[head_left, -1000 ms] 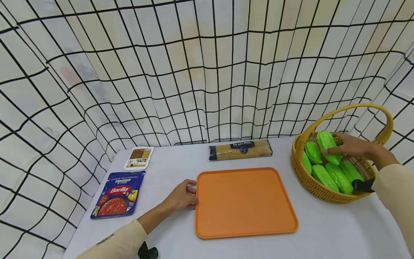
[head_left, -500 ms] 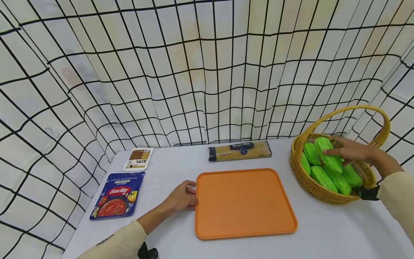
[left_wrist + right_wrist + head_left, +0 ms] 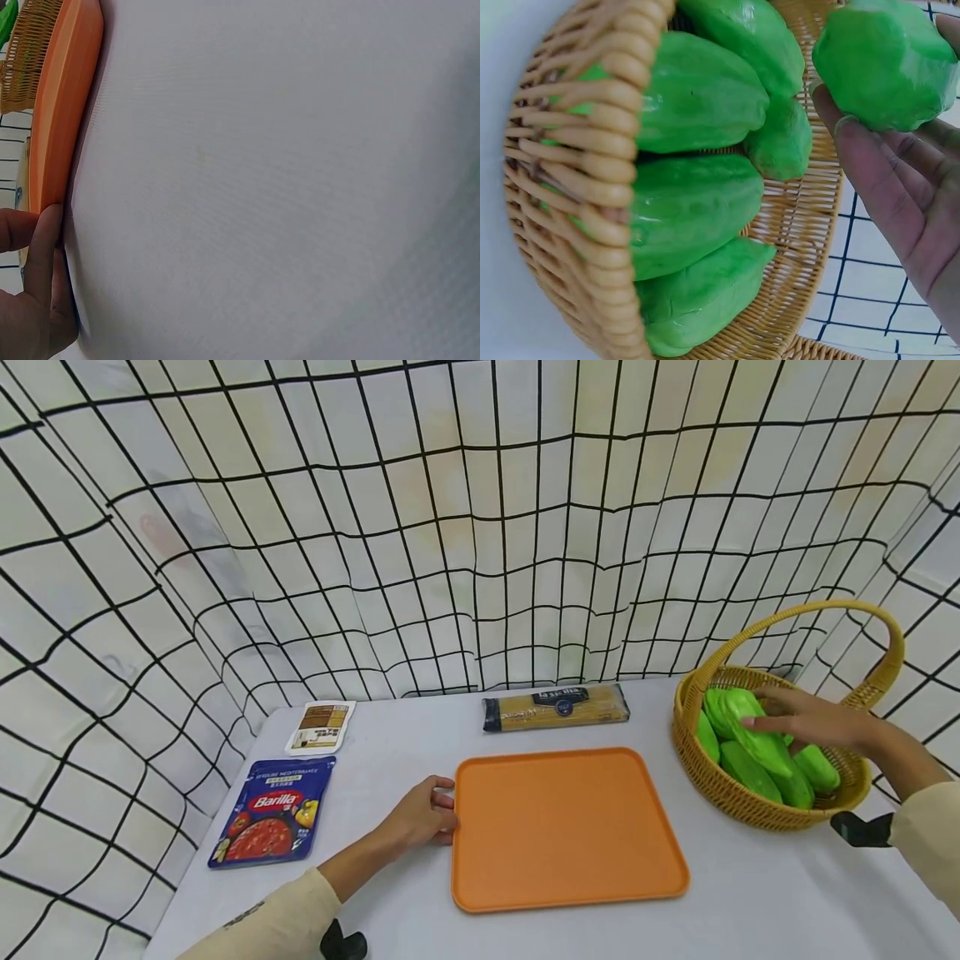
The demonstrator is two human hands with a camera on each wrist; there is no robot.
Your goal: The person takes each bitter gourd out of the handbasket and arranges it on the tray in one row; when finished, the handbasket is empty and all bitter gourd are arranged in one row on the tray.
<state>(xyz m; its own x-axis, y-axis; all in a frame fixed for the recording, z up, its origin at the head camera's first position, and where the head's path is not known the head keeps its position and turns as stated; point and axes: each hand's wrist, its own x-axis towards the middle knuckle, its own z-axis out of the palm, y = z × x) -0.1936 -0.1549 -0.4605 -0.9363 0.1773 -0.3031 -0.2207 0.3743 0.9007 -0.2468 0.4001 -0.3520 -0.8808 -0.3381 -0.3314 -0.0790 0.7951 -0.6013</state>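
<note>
My right hand (image 3: pixel 813 720) grips a ridged green papaya (image 3: pixel 756 732) over the wicker basket (image 3: pixel 738 802). In the right wrist view the held papaya (image 3: pixel 885 64) rests against the fingertips, above several others like it, such as one green papaya (image 3: pixel 694 214) lying in the basket. My left hand (image 3: pixel 420 814) is at the left edge of an orange tray (image 3: pixel 566 831). The left wrist view shows its thumb and fingers (image 3: pixel 43 232) pinching the tray's rim (image 3: pixel 64 112), which lies on the white table.
A pack of spaghetti (image 3: pixel 557 707) lies behind the tray. On the left are a blue Barilla sauce pouch (image 3: pixel 273 814) and a brown-and-white packet (image 3: pixel 322 728). The basket's tall handle (image 3: pixel 817 607) arches beyond my right hand. A black-grid cloth wall (image 3: pixel 480 543) borders the table.
My right hand has shifted slightly down with the papaya, which now tilts more and overlaps the other papayas in the head view. My left hand and the tray have stayed put.
</note>
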